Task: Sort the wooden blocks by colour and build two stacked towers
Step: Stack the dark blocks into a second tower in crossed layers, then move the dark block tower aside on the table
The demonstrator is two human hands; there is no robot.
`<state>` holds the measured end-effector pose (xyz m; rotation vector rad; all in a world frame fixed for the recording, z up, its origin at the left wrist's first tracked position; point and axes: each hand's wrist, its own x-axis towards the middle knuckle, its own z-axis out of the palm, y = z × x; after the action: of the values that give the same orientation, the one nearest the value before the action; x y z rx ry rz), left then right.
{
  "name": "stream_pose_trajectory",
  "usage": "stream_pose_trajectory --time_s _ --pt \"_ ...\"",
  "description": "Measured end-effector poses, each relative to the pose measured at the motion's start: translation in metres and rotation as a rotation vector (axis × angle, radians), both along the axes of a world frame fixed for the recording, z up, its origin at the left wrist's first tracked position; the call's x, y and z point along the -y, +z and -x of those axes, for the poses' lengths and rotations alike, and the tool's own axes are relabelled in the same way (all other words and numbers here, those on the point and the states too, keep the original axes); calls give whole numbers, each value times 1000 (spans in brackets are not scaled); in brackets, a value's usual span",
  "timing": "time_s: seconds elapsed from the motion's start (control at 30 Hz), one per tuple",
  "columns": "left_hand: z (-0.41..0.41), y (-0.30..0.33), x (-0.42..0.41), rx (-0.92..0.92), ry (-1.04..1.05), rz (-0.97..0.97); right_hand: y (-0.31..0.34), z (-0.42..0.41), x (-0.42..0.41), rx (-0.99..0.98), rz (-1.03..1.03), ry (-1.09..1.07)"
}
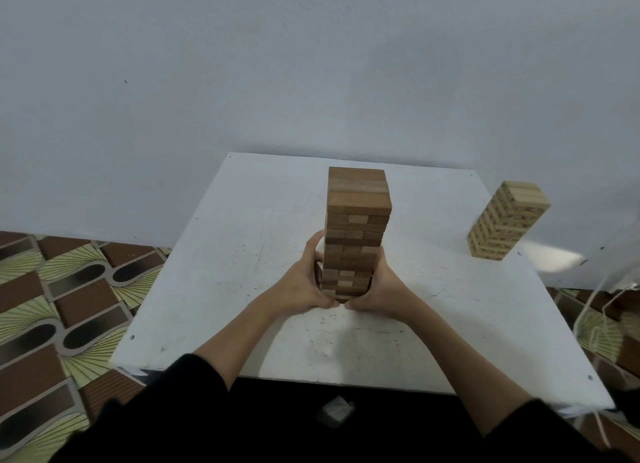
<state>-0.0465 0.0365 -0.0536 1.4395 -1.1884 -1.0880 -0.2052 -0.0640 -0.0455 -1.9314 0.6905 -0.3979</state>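
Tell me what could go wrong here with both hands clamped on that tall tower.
1. The tall dark brown wooden block tower is gripped only near its base by the left hand and right hand; uneven pressure could topple it.
2. The pale wooden block tower stands near the white table's right edge.

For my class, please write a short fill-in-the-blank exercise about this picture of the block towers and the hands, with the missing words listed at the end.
1. The left hand and right hand hold the lower part of the ____ tower.
2. The pale tower stands near the table's ____ edge.
3. Both towers stand on a ____ table.
4. The number of hands touching the pale tower is ____.

Missing words: brown; right; white; zero
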Motion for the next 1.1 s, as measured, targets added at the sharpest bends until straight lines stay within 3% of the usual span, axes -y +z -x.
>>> stream_pose_trajectory --time_s 0.83,1.1 --pt "-115 4 86 157 33 -10 -3 -117 89 22 24 50" --pt "-126 3 98 127 34 -22 -5 -130 103 13 55 95"
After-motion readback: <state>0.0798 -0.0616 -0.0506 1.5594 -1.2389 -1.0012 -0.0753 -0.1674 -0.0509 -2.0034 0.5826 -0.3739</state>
